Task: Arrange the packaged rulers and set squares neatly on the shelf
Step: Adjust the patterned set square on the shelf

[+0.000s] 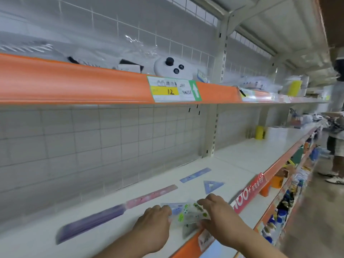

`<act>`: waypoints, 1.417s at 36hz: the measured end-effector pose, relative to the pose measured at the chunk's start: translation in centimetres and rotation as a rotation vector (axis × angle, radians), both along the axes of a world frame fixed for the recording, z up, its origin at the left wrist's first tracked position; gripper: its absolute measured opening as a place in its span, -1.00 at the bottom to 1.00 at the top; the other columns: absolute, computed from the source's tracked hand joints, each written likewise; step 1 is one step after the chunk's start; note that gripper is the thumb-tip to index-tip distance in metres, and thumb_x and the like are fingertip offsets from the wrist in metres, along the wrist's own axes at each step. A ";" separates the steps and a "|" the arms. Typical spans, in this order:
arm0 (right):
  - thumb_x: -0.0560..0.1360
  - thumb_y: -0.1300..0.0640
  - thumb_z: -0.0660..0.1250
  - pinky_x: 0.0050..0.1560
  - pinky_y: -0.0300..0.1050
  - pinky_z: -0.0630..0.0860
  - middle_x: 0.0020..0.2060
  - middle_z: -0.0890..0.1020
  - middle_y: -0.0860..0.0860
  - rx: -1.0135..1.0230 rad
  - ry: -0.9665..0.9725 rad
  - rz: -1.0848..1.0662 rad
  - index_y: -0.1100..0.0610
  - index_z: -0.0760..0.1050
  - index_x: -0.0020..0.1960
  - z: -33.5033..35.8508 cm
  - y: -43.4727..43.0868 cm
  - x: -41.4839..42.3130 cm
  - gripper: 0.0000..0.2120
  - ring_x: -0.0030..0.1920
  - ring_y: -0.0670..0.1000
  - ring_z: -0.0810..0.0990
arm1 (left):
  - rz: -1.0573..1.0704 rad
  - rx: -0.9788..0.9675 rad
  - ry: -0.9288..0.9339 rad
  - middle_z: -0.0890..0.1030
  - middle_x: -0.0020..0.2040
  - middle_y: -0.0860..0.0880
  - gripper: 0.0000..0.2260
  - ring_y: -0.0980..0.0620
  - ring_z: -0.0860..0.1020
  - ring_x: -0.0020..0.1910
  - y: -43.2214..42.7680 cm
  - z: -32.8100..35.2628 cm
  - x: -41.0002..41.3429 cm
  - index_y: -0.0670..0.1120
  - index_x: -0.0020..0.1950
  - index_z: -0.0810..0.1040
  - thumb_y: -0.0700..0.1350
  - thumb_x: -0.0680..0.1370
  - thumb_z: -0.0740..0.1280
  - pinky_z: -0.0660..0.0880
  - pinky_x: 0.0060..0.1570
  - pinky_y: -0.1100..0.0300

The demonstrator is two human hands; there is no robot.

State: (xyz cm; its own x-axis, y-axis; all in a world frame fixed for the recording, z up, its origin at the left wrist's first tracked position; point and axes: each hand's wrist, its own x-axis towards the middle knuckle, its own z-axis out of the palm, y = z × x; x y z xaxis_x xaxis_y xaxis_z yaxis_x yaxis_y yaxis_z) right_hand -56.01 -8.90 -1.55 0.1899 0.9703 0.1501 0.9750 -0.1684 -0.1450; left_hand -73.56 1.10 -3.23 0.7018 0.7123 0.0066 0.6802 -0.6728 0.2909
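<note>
Head: packet (188, 217) at shelf (111, 231) edge

shop | orange-edged shelves (74, 84) | price tag (174, 89)

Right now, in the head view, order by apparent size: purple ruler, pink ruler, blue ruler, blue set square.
purple ruler (nearest, so unsure)
pink ruler
blue ruler
blue set square
Last two look nearly alike.

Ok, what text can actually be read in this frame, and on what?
"12": handwritten on the yellow part of the price tag on the upper shelf.
"100+": on the red sign at the lower shelf edge; its other characters are blurred.
Print on the packets and the tag's small print: too blurred to read.
</note>
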 end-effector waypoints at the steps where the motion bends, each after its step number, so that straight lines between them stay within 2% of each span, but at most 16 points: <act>1: 0.52 0.04 0.26 0.23 -0.13 0.34 0.20 0.43 0.01 -0.004 -0.002 0.015 0.04 0.34 0.40 -0.1 0.5 1.0 -0.54 0.26 0.04 0.38 | 0.013 0.000 0.005 0.40 0.29 -0.05 -0.72 -0.05 0.37 0.29 0.3 -0.1 0.9 -0.01 0.36 0.34 -0.06 0.67 0.03 0.35 0.26 0.06; 6: 0.51 0.08 0.28 0.24 -0.12 0.36 0.22 0.42 0.00 0.005 -0.001 0.121 0.01 0.31 0.43 -0.6 3.5 6.8 -0.51 0.27 0.04 0.40 | 0.119 0.004 0.006 0.44 0.22 -0.07 -0.72 -0.09 0.41 0.25 1.8 -0.8 5.9 -0.06 0.26 0.38 -0.23 0.60 0.05 0.39 0.19 0.07; 15: 0.53 0.00 0.29 0.29 -0.19 0.31 0.24 0.41 -0.04 -0.027 -0.026 0.342 -0.02 0.29 0.44 -0.5 7.7 20.3 -0.49 0.31 0.00 0.36 | 0.350 0.010 -0.058 0.45 0.23 -0.08 -0.74 -0.07 0.40 0.24 2.6 -1.4 17.5 -0.06 0.29 0.38 -0.18 0.63 0.05 0.38 0.23 0.07; 22: 0.53 0.02 0.30 0.25 -0.21 0.34 0.16 0.43 -0.05 -0.041 -0.029 0.413 -0.01 0.36 0.39 -0.5 10.3 26.8 -0.56 0.25 -0.01 0.40 | 0.432 0.018 -0.056 0.45 0.20 -0.08 -0.76 -0.07 0.42 0.20 2.4 -2.0 22.7 -0.06 0.26 0.39 -0.12 0.65 0.04 0.38 0.19 0.08; 25: 0.54 -0.01 0.28 0.26 -0.20 0.34 0.18 0.42 -0.04 -0.067 -0.041 0.428 -0.01 0.34 0.41 -0.6 11.4 29.0 -0.55 0.25 -0.01 0.39 | 0.463 0.010 -0.053 0.46 0.19 -0.08 -0.77 -0.08 0.42 0.19 2.6 -2.1 24.4 -0.06 0.25 0.40 -0.13 0.64 0.06 0.38 0.15 0.10; 34: 0.55 -0.02 0.27 0.32 -0.19 0.29 0.24 0.39 -0.03 -0.173 0.008 0.446 0.01 0.30 0.43 -1.7 13.9 35.1 -0.52 0.31 -0.02 0.34 | 0.507 -0.003 -0.023 0.47 0.22 -0.05 -0.71 -0.04 0.44 0.21 3.7 -2.2 28.1 -0.01 0.30 0.40 -0.16 0.61 0.09 0.40 0.20 0.12; 42: 0.56 0.00 0.26 0.28 -0.18 0.33 0.20 0.40 0.01 -0.211 -0.002 0.450 0.07 0.36 0.37 -2.9 16.1 37.4 -0.59 0.28 0.01 0.36 | 0.532 -0.023 0.032 0.45 0.23 -0.04 -0.72 -0.03 0.41 0.23 4.7 -2.4 29.7 0.00 0.31 0.38 -0.16 0.62 0.10 0.38 0.22 0.11; 47: 0.54 -0.01 0.26 0.19 -0.17 0.36 0.02 0.36 -0.02 -0.204 0.040 0.450 0.09 0.43 0.28 -3.5 17.0 38.1 -0.65 0.21 0.01 0.40 | 0.546 -0.007 0.058 0.47 0.22 -0.04 -0.73 -0.04 0.43 0.21 5.1 -2.5 30.2 -0.02 0.28 0.40 -0.15 0.60 0.11 0.40 0.20 0.09; 51: 0.54 -0.01 0.26 0.14 -0.19 0.34 0.00 0.32 -0.03 -0.226 0.054 0.464 0.06 0.45 0.23 -3.7 17.4 38.3 -0.70 0.16 0.00 0.37 | 0.556 -0.019 0.062 0.47 0.23 -0.05 -0.73 -0.04 0.42 0.23 5.2 -2.4 30.4 -0.02 0.29 0.41 -0.12 0.61 0.10 0.40 0.22 0.09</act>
